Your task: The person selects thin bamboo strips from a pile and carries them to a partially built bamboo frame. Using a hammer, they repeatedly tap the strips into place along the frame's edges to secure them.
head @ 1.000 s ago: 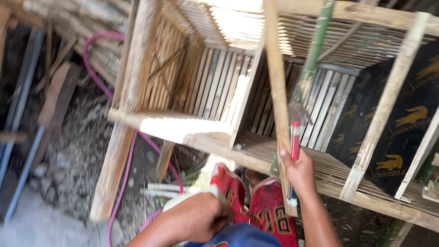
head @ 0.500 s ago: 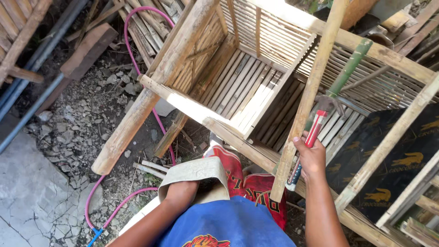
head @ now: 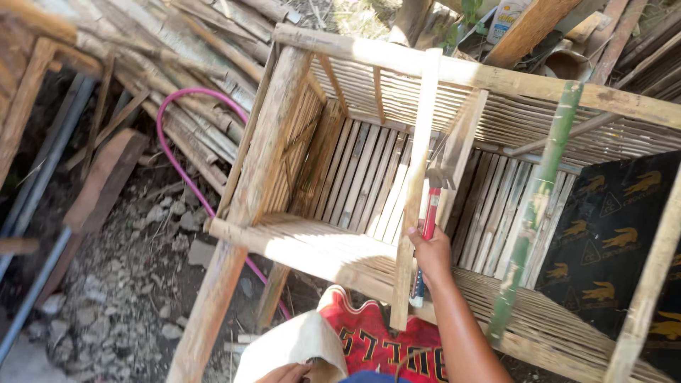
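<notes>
R hand: I'm gripping a red-handled hammer w/ fingers wrapped tight round the handle, pressing a loose bamboo slat alongside it.
L hand: I'm holding a tan cloth at frame bottom; grip mostly cut off, can't tell how tight.
Hammer axis: running 6-to-12 o'clock, head pointing 12, just above my R hand.
Slat axis: also approx 6-to-12, leaning slightly to 1, crossing the bamboo frame rail to rail.
Nearer hand: R, already on it; L is sitting well apart at 7 o'clock.
Nearby: pink hose at 10 o'clock.
</notes>
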